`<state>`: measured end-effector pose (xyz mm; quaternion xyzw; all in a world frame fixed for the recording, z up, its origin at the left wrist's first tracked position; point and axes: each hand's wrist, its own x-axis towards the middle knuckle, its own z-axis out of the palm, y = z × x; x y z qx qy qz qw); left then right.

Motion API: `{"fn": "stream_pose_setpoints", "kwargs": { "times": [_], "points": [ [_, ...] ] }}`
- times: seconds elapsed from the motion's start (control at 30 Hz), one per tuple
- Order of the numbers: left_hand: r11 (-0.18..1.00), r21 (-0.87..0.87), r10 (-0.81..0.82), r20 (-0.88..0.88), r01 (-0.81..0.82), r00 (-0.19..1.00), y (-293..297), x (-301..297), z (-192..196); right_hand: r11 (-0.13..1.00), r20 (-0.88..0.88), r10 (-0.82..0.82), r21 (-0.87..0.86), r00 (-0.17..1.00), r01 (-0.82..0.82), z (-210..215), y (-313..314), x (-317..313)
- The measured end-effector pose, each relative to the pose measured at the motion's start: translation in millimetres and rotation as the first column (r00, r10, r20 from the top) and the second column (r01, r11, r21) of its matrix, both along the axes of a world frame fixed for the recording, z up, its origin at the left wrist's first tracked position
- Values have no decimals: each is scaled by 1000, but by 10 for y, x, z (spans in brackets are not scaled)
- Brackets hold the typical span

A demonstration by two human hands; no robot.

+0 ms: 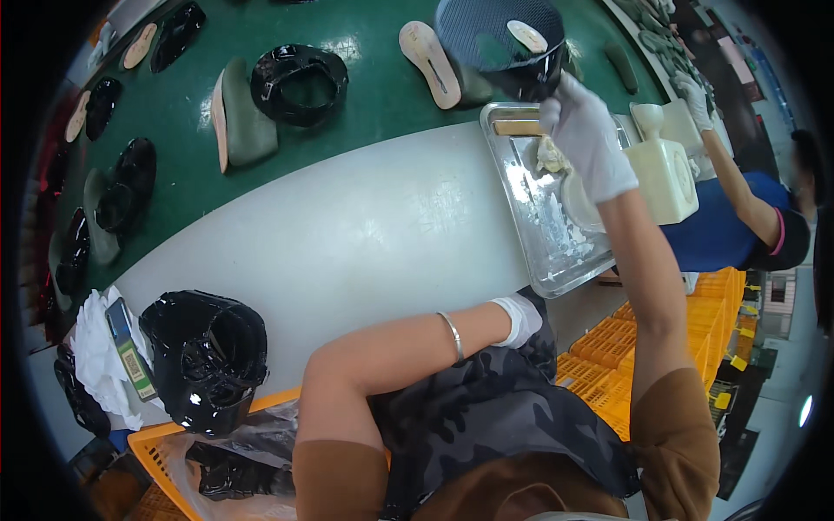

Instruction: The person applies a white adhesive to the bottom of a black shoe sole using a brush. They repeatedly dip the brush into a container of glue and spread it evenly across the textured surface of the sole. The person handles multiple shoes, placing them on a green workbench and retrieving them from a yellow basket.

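Observation:
My right hand (586, 139), in a white glove, reaches forward over the metal tray (556, 269) with its fingers closed on the rim of a shoe upper (486, 30). That upper is glossy black outside and has a grey textured inside with a pale oval label; green surface shows through its opening. Just left of it lies a pale insole (430, 65) beside a dark green sole piece. My left hand (521, 321), gloved too, rests low at the dark camouflage cloth over my lap, its fingers hidden.
A cream bottle (662, 178) stands at the tray's right. Black shoe uppers (300, 85) and soles lie on the green belt (365, 113). Another black upper (204, 360) sits near left, beside white cloth (95, 365) and an orange crate (156, 451). A co-worker (721, 221) is at the right.

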<state>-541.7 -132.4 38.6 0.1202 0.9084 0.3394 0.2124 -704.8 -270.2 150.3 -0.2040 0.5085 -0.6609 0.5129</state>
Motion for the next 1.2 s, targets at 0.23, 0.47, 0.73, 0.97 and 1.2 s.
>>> {"fn": "stream_pose_setpoints", "kwargs": {
  "times": [0.23, 0.47, 0.73, 0.97, 1.2],
  "points": [
    [999, 16, 31, -31, -31, 999, -31, 6, -31, 951, 2, -275, 147, 961, 272, -339, -1051, -546],
    [998, 43, 40, 4, -40, 999, -65, 23, 31, 863, -62, -373, 342, 926, 371, -759, -1312, -801],
    [999, 10, 31, -6, -31, 1000, 9, -42, -109, 855, -391, -137, 418, 910, 308, -614, -1082, -645],
    [1000, -31, -4, -11, 3, 1000, -10, -65, -27, 906, -711, 295, 420, 639, 49, -185, -520, -526],
    [980, -166, 88, -119, -107, 989, 39, 20, -130, 901, -714, 433, 319, 550, -295, -35, 655, 360]
  ]
}}
